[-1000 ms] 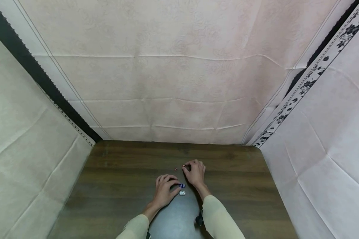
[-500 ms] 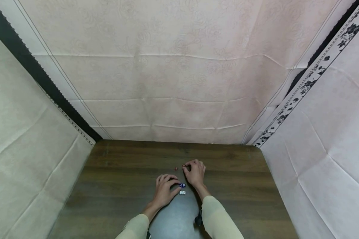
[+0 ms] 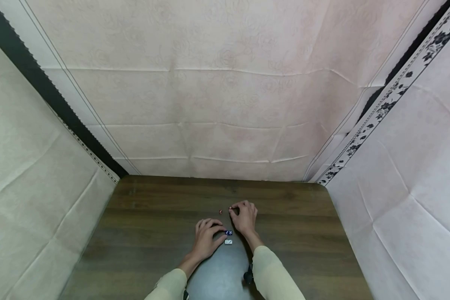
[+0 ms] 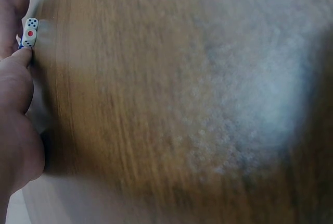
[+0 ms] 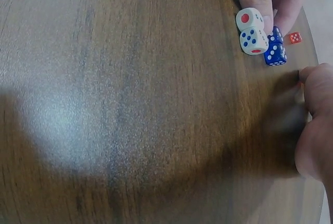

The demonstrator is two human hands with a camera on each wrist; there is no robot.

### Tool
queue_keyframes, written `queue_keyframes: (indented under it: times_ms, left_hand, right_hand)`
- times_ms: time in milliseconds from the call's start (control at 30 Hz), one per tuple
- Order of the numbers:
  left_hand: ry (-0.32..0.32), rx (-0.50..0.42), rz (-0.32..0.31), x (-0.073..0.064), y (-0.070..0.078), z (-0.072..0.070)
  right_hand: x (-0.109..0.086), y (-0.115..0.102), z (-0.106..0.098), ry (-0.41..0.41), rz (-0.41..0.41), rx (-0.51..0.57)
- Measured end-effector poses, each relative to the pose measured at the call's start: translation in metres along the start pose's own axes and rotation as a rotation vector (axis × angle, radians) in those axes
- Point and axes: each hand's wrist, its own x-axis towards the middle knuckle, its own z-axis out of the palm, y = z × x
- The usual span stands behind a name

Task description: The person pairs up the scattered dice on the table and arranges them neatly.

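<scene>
My left hand [image 3: 205,239] pinches the nearer end of a pair of blue dice [image 3: 229,233], thumb on the near side and index finger on the far side. Two white dice [image 5: 251,30] with red and blue pips sit side by side just in front of the blue pair. Beyond them lies a small red die [image 5: 295,37] on its own. My right hand [image 3: 245,216] holds another small red die [image 3: 230,208] between thumb and index finger, a short way right of the lone one. In the right wrist view my thumb mostly hides that held die.
The brown wooden table [image 3: 153,233] spreads out on all sides, its far edge running along a pale cloth wall [image 3: 225,125]. More cloth hangs at left and right. A dark round object [image 3: 248,277] shows beside the right sleeve.
</scene>
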Motion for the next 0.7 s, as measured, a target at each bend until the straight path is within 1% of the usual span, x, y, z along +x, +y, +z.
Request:
queue_keyframes:
  times_ms: [167, 400, 533, 700]
  left_hand:
    - [-0.008, -0.01, -0.009, -0.001, -0.001, 0.001]
    - [-0.004, -0.007, -0.006, -0.002, -0.001, 0.0]
    - [-0.029, -0.043, -0.024, -0.002, -0.002, -0.001]
    - [-0.045, -0.041, -0.031, -0.001, -0.001, -0.002]
  right_hand:
    - [-0.001, 0.0, -0.003, -0.017, 0.004, 0.022]
    - [-0.004, 0.004, -0.011, -0.027, -0.002, 0.066]
    - [-0.01, 0.007, -0.016, -0.024, -0.008, 0.086]
    - [-0.02, 0.01, -0.024, -0.022, -0.038, 0.122]
